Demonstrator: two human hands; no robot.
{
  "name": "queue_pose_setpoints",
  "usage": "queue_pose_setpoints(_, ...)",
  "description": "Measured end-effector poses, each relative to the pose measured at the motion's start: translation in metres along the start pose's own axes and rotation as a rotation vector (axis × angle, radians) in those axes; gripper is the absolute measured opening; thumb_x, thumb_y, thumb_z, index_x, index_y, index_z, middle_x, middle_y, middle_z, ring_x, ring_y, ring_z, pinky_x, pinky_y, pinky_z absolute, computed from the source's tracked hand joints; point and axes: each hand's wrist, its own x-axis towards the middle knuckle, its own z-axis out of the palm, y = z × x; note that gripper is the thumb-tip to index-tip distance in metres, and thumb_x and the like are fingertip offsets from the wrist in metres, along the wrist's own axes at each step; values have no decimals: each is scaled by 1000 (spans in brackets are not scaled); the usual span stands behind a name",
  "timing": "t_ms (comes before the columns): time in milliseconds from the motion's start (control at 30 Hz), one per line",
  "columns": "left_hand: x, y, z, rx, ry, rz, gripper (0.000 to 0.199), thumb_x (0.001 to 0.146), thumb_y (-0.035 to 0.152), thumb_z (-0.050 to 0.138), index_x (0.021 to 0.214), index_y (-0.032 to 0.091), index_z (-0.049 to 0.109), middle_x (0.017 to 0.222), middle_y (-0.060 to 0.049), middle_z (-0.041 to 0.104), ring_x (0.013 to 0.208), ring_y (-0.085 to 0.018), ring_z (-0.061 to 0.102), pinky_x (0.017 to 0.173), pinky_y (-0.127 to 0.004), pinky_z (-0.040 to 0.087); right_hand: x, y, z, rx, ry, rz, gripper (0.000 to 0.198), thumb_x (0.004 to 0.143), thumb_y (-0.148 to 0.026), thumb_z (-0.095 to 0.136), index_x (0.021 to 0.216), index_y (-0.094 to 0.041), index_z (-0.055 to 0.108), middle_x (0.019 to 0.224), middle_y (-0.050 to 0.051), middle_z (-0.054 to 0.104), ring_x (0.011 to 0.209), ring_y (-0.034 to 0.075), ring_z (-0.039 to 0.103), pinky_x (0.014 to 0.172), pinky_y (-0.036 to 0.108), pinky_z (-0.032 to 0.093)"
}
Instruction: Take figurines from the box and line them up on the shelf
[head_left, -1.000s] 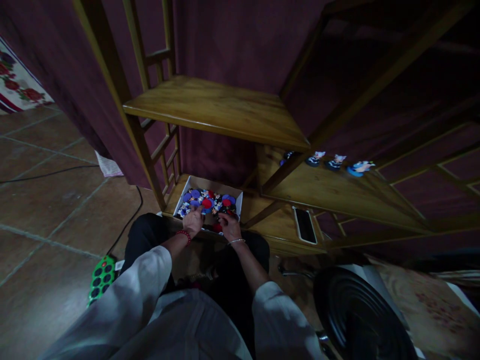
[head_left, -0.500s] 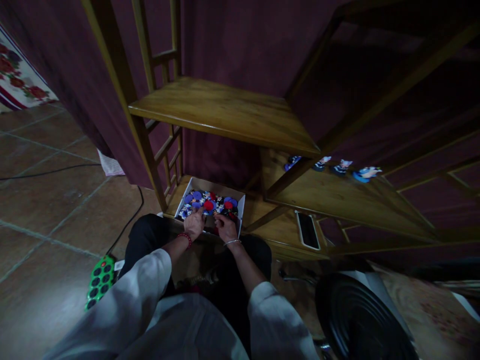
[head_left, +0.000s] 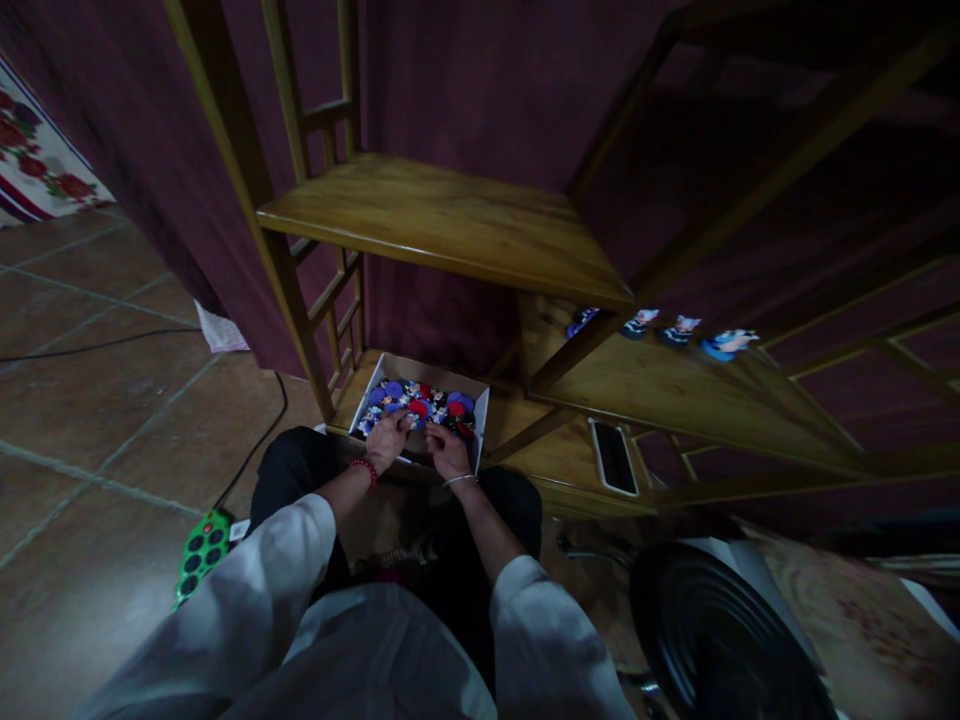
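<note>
I'm looking down on small figurines (head_left: 390, 392) lying jumbled in a shallow white box (head_left: 482, 415), purple, red and black parts showing; the box is sitting on the low shelf (head_left: 555, 455), right in front of the knees; the left hand (head_left: 388, 439) is resting over its near side, red bracelet (head_left: 367, 467) on the wrist, fingers pointing in among the pieces, near a red round part (head_left: 418, 408); the right hand (head_left: 448, 452) is sitting just beside it, pale bracelet (head_left: 460, 479) on, fingers curling inward; I can't tell whether either one is pinching anything, too small and dark; a wooden upper shelf (head_left: 450, 215) is spanning above; to the right, four more figurines (head_left: 679, 331) are standing in a row on a mid shelf (head_left: 705, 390); a white-edged dark slab (head_left: 615, 458) is lying below them; a maroon curtain (head_left: 465, 100) is hanging behind; a green power strip (head_left: 201, 555) is lying on the floor, left; a black round seat (head_left: 720, 620) is showing lower right.
</note>
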Motion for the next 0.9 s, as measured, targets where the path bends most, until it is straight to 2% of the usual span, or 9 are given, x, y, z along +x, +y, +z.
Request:
queue_pose_setpoints(167,1,-1,-3,-96,-42,6,34,85,38,42,109,22,58,102,-5,62,93,-18,57,81,-27,43,0,0,-1,33,-19,10,31,72,-17,52,101,-23,62,97,1,67,92,14,62,89,32,46)
queue_pose_setpoints(333,2,3,-3,-342,-135,-75,29,86,32,38,95,15,60,76,-4,64,63,-11,58,60,-21,45,0,3,-1,102,-55,54,32,73,-20,53,104,-25,60,97,0,67,91,14,62,84,32,49)
queue_pose_setpoints(467,-1,9,-6,-558,-210,-165,22,86,25,39,91,12,57,69,-1,61,51,-5,52,54,-17,43,1,6,0,211,-70,93,35,72,-23,54,106,-21,59,99,3,66,89,15,62,79,33,51)
queue_pose_setpoints(700,-7,19,-15,-692,-302,-249,19,88,22,39,94,10,52,78,-6,65,52,-5,56,53,-17,43,2,4,2,408,-37,201,42,66,-34,61,104,-16,61,100,8,65,86,19,63,70,33,54)
queue_pose_setpoints(900,-11,22,-17,-694,-366,-228,20,87,24,39,92,11,54,77,-6,66,58,-9,59,59,-21,46,1,1,-2,449,-9,165,43,65,-38,62,102,-17,62,93,5,67,83,18,63,68,31,55)
